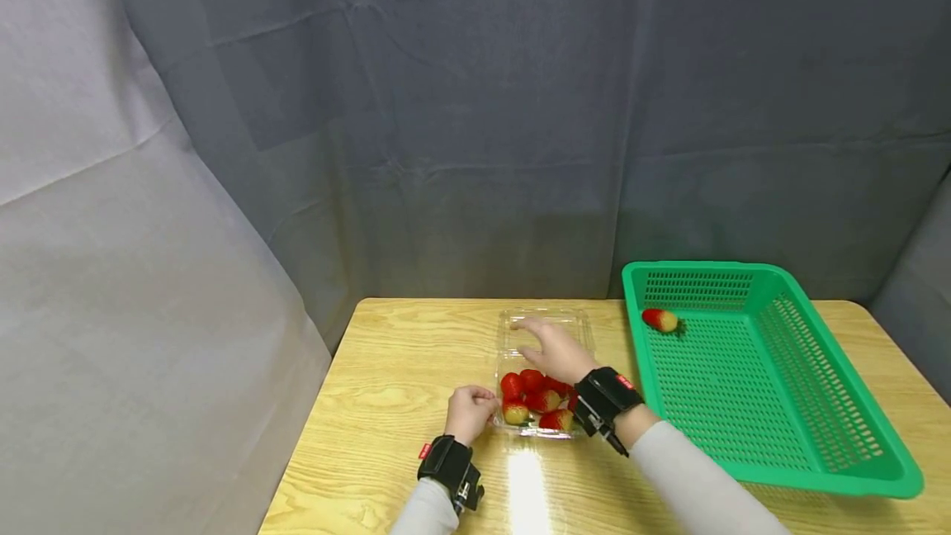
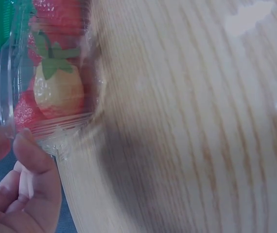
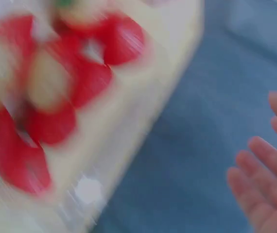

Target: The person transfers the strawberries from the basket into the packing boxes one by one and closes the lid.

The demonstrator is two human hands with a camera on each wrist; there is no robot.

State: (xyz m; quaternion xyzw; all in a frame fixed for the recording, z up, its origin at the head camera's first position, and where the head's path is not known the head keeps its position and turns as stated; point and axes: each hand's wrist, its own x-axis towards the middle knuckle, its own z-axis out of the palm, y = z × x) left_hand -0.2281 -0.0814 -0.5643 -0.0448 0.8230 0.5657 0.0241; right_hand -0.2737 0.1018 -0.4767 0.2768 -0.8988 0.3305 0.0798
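One wooden worktop is carrying everything, and it is showing a pale yellow grain. One green basket is standing on its right part; its walls and floor are made of a plastic grid. One strawberry is lying alone inside this basket, near the far left corner, red with a yellowish tip.

One clear plastic box is sitting on the worktop just left of the basket, near the front edge. It is transparent, with thin ribbed walls, and its far half is showing no fruit. About six strawberries are lying in its near half, packed together; the exact count I cannot tell, because the right wrist is covering some. Most are bright red; one at the near left corner is pale yellow with a green leaf cap, as the left wrist view is showing it.

Two hands are working at the box. The right hand is reaching over the far half of the box with fingers spread and relaxed, and it is holding nothing; the right wrist view is blurred but is showing the straight fingers. The left hand is resting at the near left corner of the box, with fingers curled, and thumb and finger are pinching the box rim.
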